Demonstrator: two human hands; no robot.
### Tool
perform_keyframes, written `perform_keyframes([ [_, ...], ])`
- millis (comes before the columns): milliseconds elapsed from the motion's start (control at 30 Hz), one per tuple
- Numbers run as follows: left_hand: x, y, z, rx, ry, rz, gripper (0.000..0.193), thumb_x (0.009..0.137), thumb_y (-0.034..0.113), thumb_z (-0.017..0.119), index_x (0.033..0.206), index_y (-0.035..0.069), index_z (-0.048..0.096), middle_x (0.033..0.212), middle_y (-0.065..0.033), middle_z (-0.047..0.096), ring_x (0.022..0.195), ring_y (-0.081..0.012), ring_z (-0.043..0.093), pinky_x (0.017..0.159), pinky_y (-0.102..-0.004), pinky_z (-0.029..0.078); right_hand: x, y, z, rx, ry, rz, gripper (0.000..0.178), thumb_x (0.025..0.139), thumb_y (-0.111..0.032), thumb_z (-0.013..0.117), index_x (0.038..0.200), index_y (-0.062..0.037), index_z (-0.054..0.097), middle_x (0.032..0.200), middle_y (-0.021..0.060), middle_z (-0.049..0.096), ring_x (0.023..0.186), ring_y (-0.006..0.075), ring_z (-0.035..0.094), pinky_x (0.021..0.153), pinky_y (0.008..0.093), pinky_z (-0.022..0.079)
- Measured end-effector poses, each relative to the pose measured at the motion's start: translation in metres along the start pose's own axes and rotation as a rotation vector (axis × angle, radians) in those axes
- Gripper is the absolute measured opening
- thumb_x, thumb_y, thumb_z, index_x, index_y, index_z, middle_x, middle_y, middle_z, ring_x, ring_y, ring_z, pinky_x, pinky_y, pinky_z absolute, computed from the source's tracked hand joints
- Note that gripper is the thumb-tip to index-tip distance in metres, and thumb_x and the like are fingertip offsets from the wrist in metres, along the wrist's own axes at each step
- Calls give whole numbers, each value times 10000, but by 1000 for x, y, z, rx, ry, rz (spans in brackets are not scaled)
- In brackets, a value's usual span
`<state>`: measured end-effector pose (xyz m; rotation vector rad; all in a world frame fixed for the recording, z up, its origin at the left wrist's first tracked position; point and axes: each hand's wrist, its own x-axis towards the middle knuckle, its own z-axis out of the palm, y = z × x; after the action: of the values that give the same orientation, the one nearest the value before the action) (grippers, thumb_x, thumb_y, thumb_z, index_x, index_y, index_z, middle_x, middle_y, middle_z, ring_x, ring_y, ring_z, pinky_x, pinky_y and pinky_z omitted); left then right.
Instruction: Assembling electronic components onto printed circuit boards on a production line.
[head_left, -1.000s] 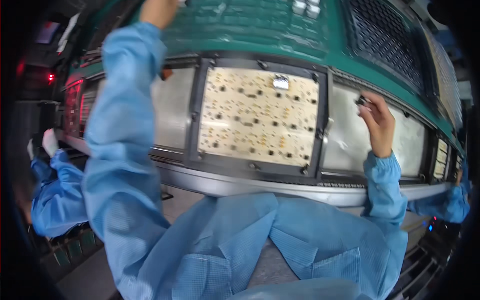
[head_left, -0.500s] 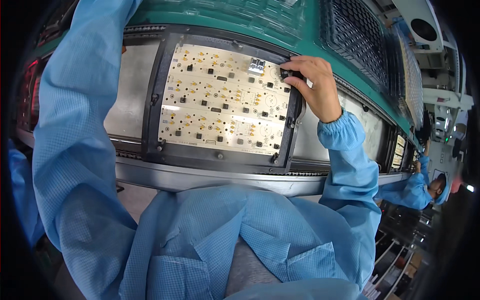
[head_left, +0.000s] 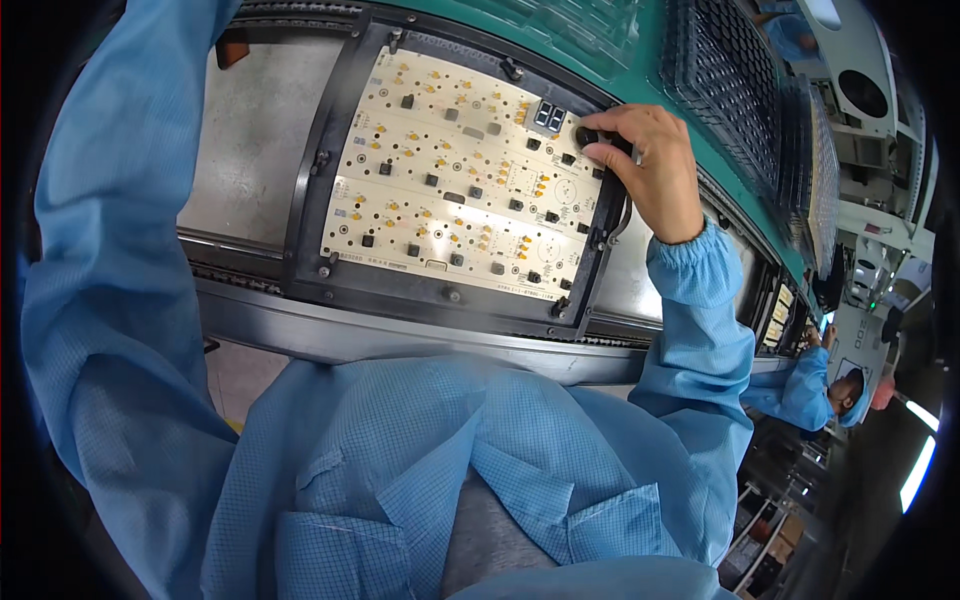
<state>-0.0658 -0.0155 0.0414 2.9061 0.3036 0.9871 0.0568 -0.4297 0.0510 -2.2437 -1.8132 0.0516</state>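
My right hand (head_left: 652,165) is at the upper right of a cream circuit board panel (head_left: 400,205). Its thumb and index finger pinch a small black round component (head_left: 587,137) at the board's surface; whether it sits fully flat I cannot tell. Just left of the fingers stands a two-digit display module (head_left: 546,117). Rows of small black square switches and yellow parts cover the board, with printed circle outlines in the lower rows. A dark frame carrier (head_left: 400,283) with corner clamps surrounds the panel. My left arm (head_left: 120,220) reaches up past the top edge, its hand out of view.
The carrier rests on a conveyor with a metal front rail (head_left: 400,338). Behind it, a green surface (head_left: 625,85) bears clear plastic trays (head_left: 560,25) and a dark pocketed tray (head_left: 725,80). Farther right, a co-worker in a blue sleeve (head_left: 803,392) stands along the line.
My view has shifted, so the board appears turned slightly clockwise. The black round component, previously half hidden by my fingers, now shows its top. My right hand keeps its pinch at the same corner.
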Motion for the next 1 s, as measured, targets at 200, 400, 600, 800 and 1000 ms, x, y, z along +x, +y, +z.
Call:
perform_keyframes([
  [200, -23, 145, -62, -997, -352, -244, 320, 814, 141, 664, 1042, -55, 556, 956, -109, 637, 860, -139, 600, 753, -247, 482, -2, -8, -3, -99, -20, 113, 226, 717, -177, 705, 930, -106, 688, 865, 52, 635, 847, 229, 542, 776, 335, 375],
  [400, -89, 227, -29, -928, -453, -34, 209, 772, 109, 657, 963, 44, 599, 911, -97, 632, 857, -232, 603, 766, -308, 477, 4, -13, 0, -216, -77, 13, 239, 723, -206, 700, 939, -106, 679, 844, 55, 638, 852, 225, 547, 781, 343, 378],
  [600, -103, 248, -5, -625, -471, 18, 251, 728, 128, 689, 960, 73, 615, 887, -76, 586, 945, -240, 516, 874, -358, 396, -6, 12, -8, -41, 27, 51, 250, 732, -157, 702, 961, -63, 664, 896, 94, 649, 843, 268, 576, 769, 344, 434],
  [800, -105, 255, -1, -550, -341, 76, 203, 745, 101, 641, 944, 71, 610, 771, -20, 612, 903, -205, 523, 901, -350, 367, -37, 70, -29, 17, 272, 302, 249, 815, -149, 663, 1031, -26, 652, 969, 79, 667, 912, 164, 599, 841, 284, 438],
  [1000, -104, 252, 0, -547, -350, 77, 235, 730, 105, 660, 954, 62, 606, 811, -30, 629, 906, -208, 522, 915, -360, 360, -60, 106, -46, 143, 425, 459, 210, 846, -164, 642, 1002, -26, 668, 908, 40, 661, 847, 106, 584, 803, 244, 445],
])
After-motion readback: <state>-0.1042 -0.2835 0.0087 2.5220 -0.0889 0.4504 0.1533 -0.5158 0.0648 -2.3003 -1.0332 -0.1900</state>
